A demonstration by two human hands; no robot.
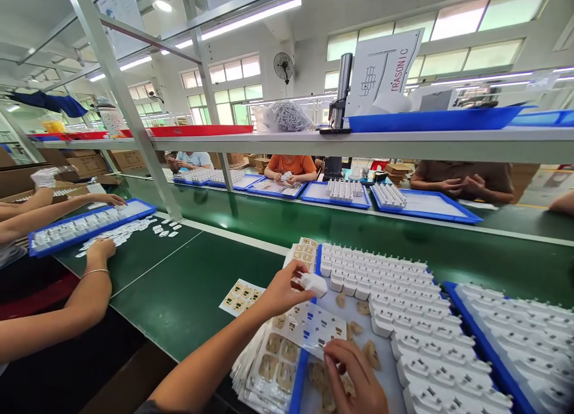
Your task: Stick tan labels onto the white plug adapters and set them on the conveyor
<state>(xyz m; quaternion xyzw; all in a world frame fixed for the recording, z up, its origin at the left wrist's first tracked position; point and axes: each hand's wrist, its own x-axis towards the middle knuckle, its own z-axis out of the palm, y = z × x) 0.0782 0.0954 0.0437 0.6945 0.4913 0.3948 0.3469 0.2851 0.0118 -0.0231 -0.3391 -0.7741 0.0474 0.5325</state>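
My left hand pinches a small white plastic housing between thumb and fingers, above the near left edge of a blue-rimmed tray. Below it, a sticker backing sheet with small cut-outs slants over the tray's rim. My right hand has its fingertips closed at the lower right edge of this sheet; whether a sticker is between them cannot be made out. Tan peeled pieces lie loose in the tray around my right hand. Rows of white housings with metal prongs fill the tray's right side.
A stack of sticker sheets lies left of the tray, with another sheet beyond. A second tray of housings stands at right. At left, a co-worker's hand touches white parts. Metal posts carry a shelf overhead; people sit across.
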